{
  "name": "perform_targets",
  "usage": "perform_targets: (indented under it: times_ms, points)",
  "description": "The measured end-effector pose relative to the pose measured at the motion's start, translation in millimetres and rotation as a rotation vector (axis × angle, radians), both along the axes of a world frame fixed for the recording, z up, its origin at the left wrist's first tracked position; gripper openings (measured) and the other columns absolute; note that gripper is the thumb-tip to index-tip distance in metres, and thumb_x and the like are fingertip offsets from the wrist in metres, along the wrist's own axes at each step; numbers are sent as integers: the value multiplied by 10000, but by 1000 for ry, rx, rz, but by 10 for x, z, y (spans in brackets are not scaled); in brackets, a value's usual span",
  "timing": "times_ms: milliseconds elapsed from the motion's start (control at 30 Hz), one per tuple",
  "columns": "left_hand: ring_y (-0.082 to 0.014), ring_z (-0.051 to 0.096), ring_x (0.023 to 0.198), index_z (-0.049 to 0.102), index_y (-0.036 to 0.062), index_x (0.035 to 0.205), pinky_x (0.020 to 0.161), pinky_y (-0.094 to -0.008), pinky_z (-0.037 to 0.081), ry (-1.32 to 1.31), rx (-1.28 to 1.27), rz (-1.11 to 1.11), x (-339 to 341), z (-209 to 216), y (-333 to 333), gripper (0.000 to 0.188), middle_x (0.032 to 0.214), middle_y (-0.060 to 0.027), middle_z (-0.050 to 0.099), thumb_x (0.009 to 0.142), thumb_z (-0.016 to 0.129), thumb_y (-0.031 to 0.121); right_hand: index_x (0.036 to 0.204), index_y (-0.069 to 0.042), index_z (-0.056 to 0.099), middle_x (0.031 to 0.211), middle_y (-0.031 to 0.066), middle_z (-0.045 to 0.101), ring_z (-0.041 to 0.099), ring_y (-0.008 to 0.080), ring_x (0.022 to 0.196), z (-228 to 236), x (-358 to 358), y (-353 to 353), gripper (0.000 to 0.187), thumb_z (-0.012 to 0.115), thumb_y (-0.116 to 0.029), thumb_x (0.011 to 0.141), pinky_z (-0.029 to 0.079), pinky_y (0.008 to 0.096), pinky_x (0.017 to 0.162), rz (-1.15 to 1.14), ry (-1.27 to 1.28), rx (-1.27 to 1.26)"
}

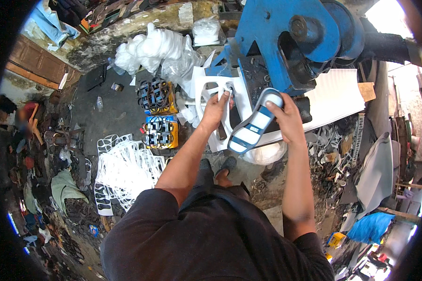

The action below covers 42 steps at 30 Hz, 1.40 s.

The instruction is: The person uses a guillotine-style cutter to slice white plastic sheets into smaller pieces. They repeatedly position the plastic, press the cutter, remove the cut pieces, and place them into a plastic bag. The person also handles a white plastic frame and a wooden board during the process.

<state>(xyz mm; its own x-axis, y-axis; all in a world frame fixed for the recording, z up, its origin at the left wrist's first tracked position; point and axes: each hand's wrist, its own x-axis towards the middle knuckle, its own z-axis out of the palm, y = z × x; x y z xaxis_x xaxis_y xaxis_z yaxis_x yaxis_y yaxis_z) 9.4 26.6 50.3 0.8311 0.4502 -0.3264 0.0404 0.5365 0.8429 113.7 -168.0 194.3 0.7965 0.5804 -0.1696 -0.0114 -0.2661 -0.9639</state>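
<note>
My right hand (288, 119) is closed around the upper side of a sole-shaped cutting die (253, 126), which has a dark blue rim and cross bands. White shows between the bands. The thumb lies over its top end, and the die is tilted above the work surface. To its left, my left hand (214, 111) pinches a strip of a white sheet (199, 100) with large sole-shaped cut-outs. Both hands are in front of a big blue press (286, 42). A broad white sheet (335, 98) reaches out to the right beneath the press.
A pile of white cut-out sheets (126, 171) lies at the left. Two yellow boxes (172, 107) full of dark strapped pieces stand beside the work surface. White plastic bags (150, 49) sit at the back. Scraps (330, 157) cover the right floor; a person (28, 117) sits far left.
</note>
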Motion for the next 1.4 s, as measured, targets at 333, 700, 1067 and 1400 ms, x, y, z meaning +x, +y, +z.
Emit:
perform_targets:
  times_ms: [333, 700, 1067, 1400]
  points:
    - [-360, 624, 1189, 441, -82, 1365, 1005, -420, 485, 70, 725, 291, -325, 756, -638, 653, 1243, -299, 616, 916, 745, 281, 1415, -77, 496, 1410, 95, 503, 542, 221, 1252, 422, -412, -455, 537, 717, -137, 929, 452, 391, 1044, -194, -314, 33]
    - [-404, 636, 1119, 361, -81, 1442, 929, -441, 517, 295, 891, 133, -383, 402, -484, 966, 1218, -284, 628, 746, 903, 313, 1354, -68, 549, 1285, 104, 584, 576, 219, 1166, 703, -755, -777, 439, 690, -171, 951, 463, 357, 998, -391, -446, 72]
    - [-438, 558, 1235, 205, 100, 1571, 1008, -466, 483, -240, 1055, -486, -621, 634, -1815, 1024, 1385, -282, 484, 724, 772, -7, 1312, -118, 476, 1074, 249, 682, 691, 392, 989, -274, -1214, -932, 429, 625, -35, 918, 529, 436, 856, -660, -156, -291]
    - [-431, 484, 1350, 264, 39, 1507, 1091, -465, 434, -45, 956, -826, -833, 61, -2111, 868, 1503, -234, 431, 823, 793, 119, 1241, -84, 588, 1139, 103, 654, 627, 227, 1073, -1284, -1238, -2027, 388, 665, -348, 968, 514, 401, 928, -149, 587, 116]
